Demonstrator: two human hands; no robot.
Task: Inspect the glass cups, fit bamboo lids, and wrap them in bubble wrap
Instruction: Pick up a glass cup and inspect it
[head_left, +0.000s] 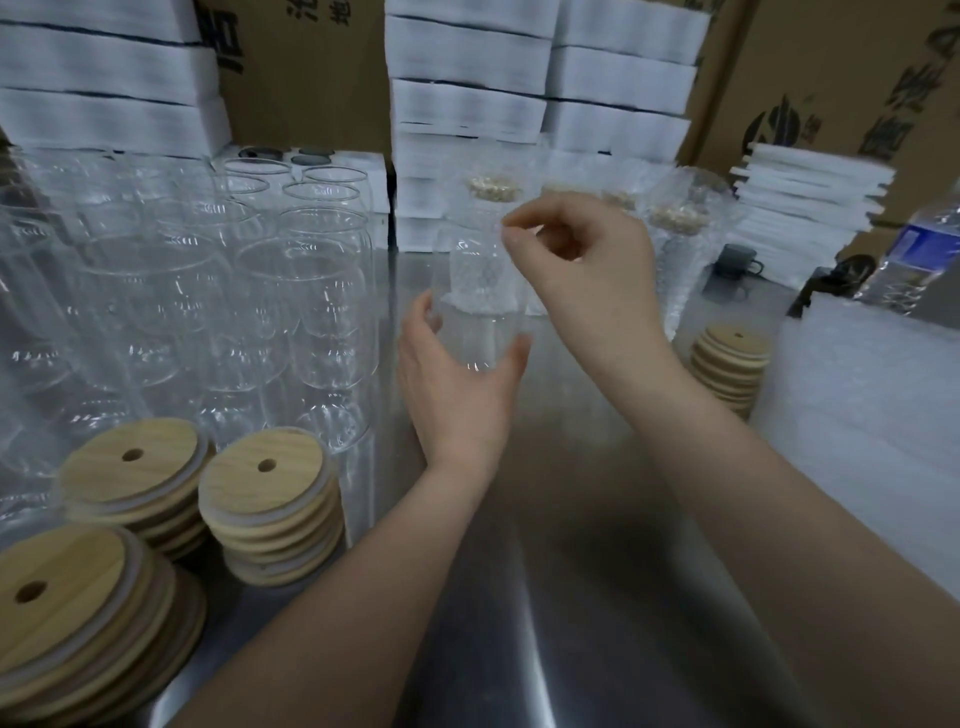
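Above the middle of the steel table (571, 519), a clear glass cup (480, 332), roughly upright, held in the left hand (457, 384): fingers (423, 317) curved round its left wall, thumb (519, 345) pressed to the right wall low down, a wide, half-open grasp. Just above, near the cup's rim, the right hand (597, 270): forefinger (511, 221) and thumb drawn almost together in a pinch, the other fingers loosely curled behind. Impossible to tell whether anything lies between the two tips.

To the left, bare cups (306, 291) standing in close rows, and in front of them three stacks of bamboo lids (270, 499), each top lid with a small hole. Behind the held cup, wrapped cups (675, 218) with lids on, sheathed in bubble wrap. On the right, a fourth lid stack (730, 364) beside a pile of bubble wrap sheets (857, 389). At the back, white foam boxes (467, 104) and cardboard cartons (311, 62).
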